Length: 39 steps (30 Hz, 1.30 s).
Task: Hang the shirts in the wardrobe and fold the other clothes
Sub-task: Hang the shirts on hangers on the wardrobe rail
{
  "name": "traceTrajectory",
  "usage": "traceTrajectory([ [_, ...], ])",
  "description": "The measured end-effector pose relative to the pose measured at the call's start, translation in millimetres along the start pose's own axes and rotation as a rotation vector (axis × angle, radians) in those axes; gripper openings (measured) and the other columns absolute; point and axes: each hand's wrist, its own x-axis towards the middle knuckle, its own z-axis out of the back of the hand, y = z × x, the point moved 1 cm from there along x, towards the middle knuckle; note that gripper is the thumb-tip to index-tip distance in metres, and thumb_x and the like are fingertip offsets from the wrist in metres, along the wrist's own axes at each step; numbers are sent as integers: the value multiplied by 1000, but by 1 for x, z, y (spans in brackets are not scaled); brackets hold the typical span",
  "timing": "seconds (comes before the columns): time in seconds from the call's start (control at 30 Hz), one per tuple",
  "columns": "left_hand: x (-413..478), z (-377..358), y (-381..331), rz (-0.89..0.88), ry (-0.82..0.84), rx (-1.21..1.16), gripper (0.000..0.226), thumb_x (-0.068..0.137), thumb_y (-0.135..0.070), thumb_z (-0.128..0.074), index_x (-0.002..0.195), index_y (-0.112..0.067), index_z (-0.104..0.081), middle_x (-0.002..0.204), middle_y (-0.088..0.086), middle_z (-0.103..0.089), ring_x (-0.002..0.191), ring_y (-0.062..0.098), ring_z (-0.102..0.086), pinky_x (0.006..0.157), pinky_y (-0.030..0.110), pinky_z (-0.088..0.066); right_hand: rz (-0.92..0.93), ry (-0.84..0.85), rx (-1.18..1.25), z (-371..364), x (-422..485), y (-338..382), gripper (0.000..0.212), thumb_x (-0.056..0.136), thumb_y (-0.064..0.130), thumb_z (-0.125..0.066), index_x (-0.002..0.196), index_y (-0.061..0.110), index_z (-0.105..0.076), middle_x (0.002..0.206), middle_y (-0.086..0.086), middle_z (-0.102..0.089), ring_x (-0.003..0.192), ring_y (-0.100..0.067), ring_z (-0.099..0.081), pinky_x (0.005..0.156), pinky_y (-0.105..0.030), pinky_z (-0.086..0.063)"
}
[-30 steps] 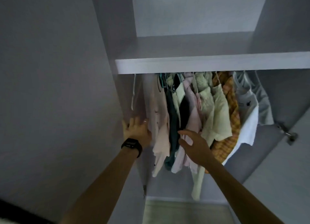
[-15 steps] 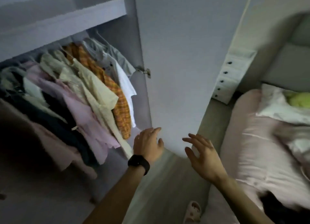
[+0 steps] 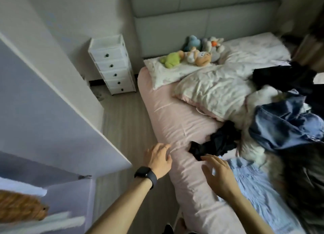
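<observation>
Now left hand (image 3: 158, 159) and right hand (image 3: 218, 176) hover by bed (image 3: 168, 118), grip released (fingers spread).

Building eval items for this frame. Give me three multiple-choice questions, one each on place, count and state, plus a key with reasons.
1. Where does the crumpled black garment lie?
A. On the floor
B. Inside a drawer
C. On the pink sheet

2. How many dark knobs show on the white drawer unit?
A. Five
B. Two
C. Eight

3. The wardrobe door is:
A. shut
B. swung open
C. lying on the bed

Key:
1 C: the black garment rests on the pink sheet near the bed's edge.
2 A: five knobs run down the unit's front, one per drawer.
3 B: the door stands out into the room, its inner hinge showing.
</observation>
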Motion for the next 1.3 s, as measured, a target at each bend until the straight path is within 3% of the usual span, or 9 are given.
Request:
traceTrajectory([
  [0.1, 32, -21, -30, -53, 50, 19, 46, 96, -33, -49, 141, -33, -50, 138, -9, -51, 128, 18, -48, 107, 36, -37, -140, -4, 7, 16, 3, -40, 31, 89, 12, -72, 119, 18, -72, 126, 0, -67, 120, -28, -58, 102, -29, -35],
  [0.47, 133, -123, -82, -188, 345, 158, 53, 98, -36, -46, 151, -34, -37, 155, -4, -35, 141, 19, -35, 114, 36, -33, -590, 144, -4, 9, 31, -176, 41, 96, 28, -62, 135, 19, -58, 135, -6, -61, 127, -30, -51, 104, -34, -36],
  [0.63, 188, -208, -78, -209, 436, 291, 63, 98, -36, -46, 156, -38, -22, 166, 3, -8, 145, 28, -28, 118, 43, -25, -735, 246, -15, -36, 62, -246, 49, 98, 34, -56, 142, 16, -47, 139, -11, -57, 125, -33, -53, 98, -36, -41],
  [0.83, 241, -327, -47, -316, 437, 404, 73, 98, -39, -48, 158, -41, -6, 167, 3, 10, 152, 36, -6, 119, 55, -17, -885, 198, -15, -101, 106, -328, 59, 98, 43, -52, 151, 37, -29, 128, -16, -48, 109, -38, -60, 93, -43, -48],
  [0.93, 246, -367, -31, -311, 496, 462, 77, 98, -44, -47, 158, -40, 2, 165, 2, 19, 153, 35, 3, 120, 58, -13, -920, 140, -81, -127, 109, -347, 47, 98, 39, -56, 141, 30, -40, 123, -16, -43, 101, -42, -61, 86, -44, -50],
  [1.03, 241, -377, -27, -289, 544, 458, 81, 98, -43, -50, 158, -39, 5, 164, 2, 24, 152, 34, 9, 120, 58, -11, -943, 120, -130, -136, 104, -349, 33, 95, 20, -55, 127, 15, -48, 120, -18, -42, 98, -44, -60, 81, -44, -49],
  [1.17, 233, -347, -37, -265, 650, 445, 70, 100, -35, -47, 159, -36, -9, 167, 2, 11, 153, 30, -5, 121, 51, -15, -866, 0, -59, -116, 84, -330, 24, 88, 14, -59, 109, 4, -56, 111, -17, -55, 100, -41, -57, 80, -43, -44],
  [1.23, 229, -312, -45, -243, 668, 391, 64, 101, -34, -44, 158, -33, -17, 167, 2, 0, 151, 29, -14, 120, 47, -20, -771, -140, -37, -89, 73, -300, 11, 86, 13, -64, 92, 8, -57, 96, -12, -59, 90, -39, -58, 70, -41, -40],
  [1.3, 225, -284, -54, -237, 664, 333, 61, 101, -35, -44, 158, -31, -21, 167, 2, -5, 149, 28, -20, 119, 46, -24, -663, -255, -8, -64, 64, -272, 18, 84, 9, -69, 81, 15, -53, 82, -3, -57, 79, -35, -57, 64, -36, -33],
])
